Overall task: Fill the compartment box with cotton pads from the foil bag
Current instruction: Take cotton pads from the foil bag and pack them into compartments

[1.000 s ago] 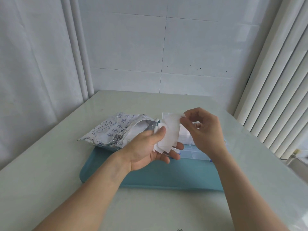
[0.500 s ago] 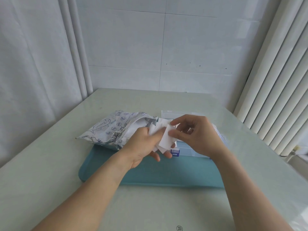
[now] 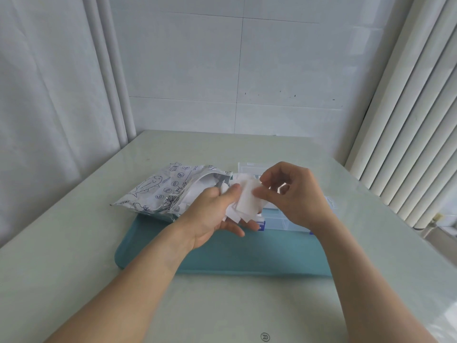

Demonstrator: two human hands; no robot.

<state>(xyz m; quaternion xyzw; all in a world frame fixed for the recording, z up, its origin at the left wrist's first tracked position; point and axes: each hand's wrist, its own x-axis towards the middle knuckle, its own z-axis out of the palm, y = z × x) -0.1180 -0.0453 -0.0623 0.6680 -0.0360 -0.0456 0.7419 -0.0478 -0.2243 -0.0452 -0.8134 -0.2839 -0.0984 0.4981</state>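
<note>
My left hand (image 3: 212,214) holds a small stack of white cotton pads (image 3: 247,201), thumb on top and fingers underneath. My right hand (image 3: 294,191) pinches the upper right edge of the top pad between thumb and forefinger. The silver foil bag (image 3: 160,191), printed with blue fish, lies open at the left with white pads showing in its mouth. The clear compartment box (image 3: 279,219) with blue clasps lies behind and under my hands, mostly hidden by them.
Bag and box rest on a teal mat (image 3: 222,258) on a pale green table (image 3: 74,256). A white curtain hangs at the left, a tiled wall stands behind, and vertical white slats (image 3: 415,144) line the right side.
My right hand, which held one pad raised, has come down to the stack in my left hand and now pinches the top pad. Both hands sit slightly lower over the box.
</note>
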